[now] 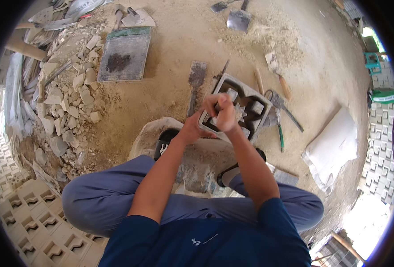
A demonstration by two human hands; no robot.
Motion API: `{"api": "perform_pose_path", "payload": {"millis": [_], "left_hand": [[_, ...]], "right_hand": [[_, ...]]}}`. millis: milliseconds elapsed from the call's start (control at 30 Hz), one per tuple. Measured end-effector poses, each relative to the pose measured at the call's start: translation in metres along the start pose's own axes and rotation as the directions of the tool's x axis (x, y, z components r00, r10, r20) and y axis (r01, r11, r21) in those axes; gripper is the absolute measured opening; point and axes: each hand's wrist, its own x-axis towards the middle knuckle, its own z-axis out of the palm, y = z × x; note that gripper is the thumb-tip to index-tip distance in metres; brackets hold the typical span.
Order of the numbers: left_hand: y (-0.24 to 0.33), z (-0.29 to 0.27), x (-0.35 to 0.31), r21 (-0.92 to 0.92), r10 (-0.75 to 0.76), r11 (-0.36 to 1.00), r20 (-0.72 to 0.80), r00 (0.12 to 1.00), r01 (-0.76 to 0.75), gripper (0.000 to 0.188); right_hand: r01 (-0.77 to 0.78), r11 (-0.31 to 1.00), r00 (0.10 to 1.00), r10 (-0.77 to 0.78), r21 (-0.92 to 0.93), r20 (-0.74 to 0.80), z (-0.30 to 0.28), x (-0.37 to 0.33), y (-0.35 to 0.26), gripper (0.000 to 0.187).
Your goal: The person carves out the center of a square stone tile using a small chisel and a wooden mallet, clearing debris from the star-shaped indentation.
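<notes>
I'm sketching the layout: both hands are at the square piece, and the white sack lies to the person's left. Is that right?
Not quite: the white sack lies to the person's right, as the head view shows. The left hand and right hand are at the square piece.

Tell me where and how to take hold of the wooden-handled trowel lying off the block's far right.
Best hold is probably the middle of the wooden handle, coming from the person's near right with the right hand: the handle is rounded and its free end points toward the person, while the blade points away.
</notes>
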Motion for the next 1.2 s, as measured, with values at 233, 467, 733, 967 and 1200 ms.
{"api": "perform_pose_path", "payload": {"millis": [233,467,733,967,1200], "left_hand": [[0.004,-0.007,0.011,-0.175,-0.013,0.984,0.049,0.999,0.021,0.120],[0.000,-0.014,0.014,-0.045,-0.006,0.999,0.000,1.000,0.006,0.119],[0.001,-0.005,0.005,-0.080,-0.030,0.996,0.034,0.999,0.033,0.122],[0.007,-0.011,0.016,-0.118,0.006,0.993,-0.010,1.000,-0.007,0.122],[-0.001,-0.008,0.004,-0.029,0.043,0.999,-0.040,0.998,-0.045,0.121]], "right_hand": [[-0.012,1.000,0.996,0.012,0.002,0.091,-0.015,-0.019,-0.024,0.079],[-0.062,0.996,0.989,0.070,-0.065,0.129,-0.005,-0.018,-0.032,0.081],[-0.005,0.999,0.997,0.008,-0.041,0.075,-0.004,-0.014,-0.045,0.088],[-0.056,0.998,0.996,0.057,-0.018,0.064,-0.020,-0.013,-0.033,0.093],[-0.052,0.998,0.992,0.055,-0.025,0.117,-0.007,-0.011,-0.036,0.088]]}}
